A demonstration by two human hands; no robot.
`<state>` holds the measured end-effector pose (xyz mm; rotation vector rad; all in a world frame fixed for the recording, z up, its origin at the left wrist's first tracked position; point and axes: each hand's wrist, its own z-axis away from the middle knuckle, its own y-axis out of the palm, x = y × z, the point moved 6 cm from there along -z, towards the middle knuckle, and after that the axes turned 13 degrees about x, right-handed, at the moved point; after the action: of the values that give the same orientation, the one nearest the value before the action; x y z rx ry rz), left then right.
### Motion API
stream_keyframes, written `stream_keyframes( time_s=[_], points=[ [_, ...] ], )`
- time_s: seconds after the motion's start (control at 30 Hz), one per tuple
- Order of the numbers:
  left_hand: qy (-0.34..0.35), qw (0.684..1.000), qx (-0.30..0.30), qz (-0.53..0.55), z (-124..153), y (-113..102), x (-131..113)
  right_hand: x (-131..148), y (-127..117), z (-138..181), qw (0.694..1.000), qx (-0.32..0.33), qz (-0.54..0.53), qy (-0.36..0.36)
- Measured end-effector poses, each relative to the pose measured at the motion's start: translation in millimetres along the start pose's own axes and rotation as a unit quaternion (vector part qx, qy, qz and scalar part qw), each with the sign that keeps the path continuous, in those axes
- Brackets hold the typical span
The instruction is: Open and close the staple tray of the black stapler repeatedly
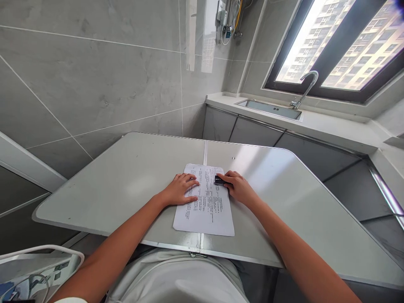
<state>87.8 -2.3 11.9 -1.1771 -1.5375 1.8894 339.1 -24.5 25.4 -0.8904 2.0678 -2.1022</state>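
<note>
Printed sheets of paper (205,216) lie on the folding table, across its middle seam, with lines of text on top. My left hand (181,189) rests flat on the left side of the paper, fingers spread. In my right hand (241,188) is a small black stapler (220,180), its front end over the paper's upper right edge. My right fingers and thumb wrap its rear part, so much of it is hidden. Whether it is pressed down I cannot tell.
The pale folding table (104,181) has a metal rim. Behind it on the right stand a counter (334,124), a sink (271,110) and a tap (307,86) under a window. A white basket (75,256) with cables is at the lower left.
</note>
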Motion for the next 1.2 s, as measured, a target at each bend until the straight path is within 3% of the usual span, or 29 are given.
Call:
stream_keyframes(
  time_s=[0.2, 0.4, 0.57, 0.77, 0.97, 1.1, 1.2],
  points=[
    [0.003, 1.000, -0.008, 0.010, 0, -1, 0, 4, 5, -4, 0.996, 0.036, 0.075, 0.030],
    [0.001, 1.000, -0.006, 0.012, 1, -2, 0, 12, 8, -6, 0.990, 0.038, 0.133, 0.010],
    [-0.002, 1.000, 0.006, 0.005, 0, -2, 0, 0, -8, 2, 0.998, 0.045, 0.033, -0.009],
    [-0.006, 1.000, 0.004, 0.013, 0, -1, 2, -40, -39, 22, 0.994, 0.057, -0.062, 0.067],
    [-0.004, 1.000, -0.001, 0.027, 2, 0, 5, -53, -39, 30, 0.990, 0.103, -0.080, 0.059],
    [0.000, 1.000, -0.005, 0.027, 3, 1, 5, -66, -33, 26, 0.982, 0.090, -0.063, 0.152],
    [-0.002, 0.999, -0.025, 0.024, 1, 0, 5, -67, -38, 23, 0.969, 0.027, -0.067, 0.236]
  ],
)
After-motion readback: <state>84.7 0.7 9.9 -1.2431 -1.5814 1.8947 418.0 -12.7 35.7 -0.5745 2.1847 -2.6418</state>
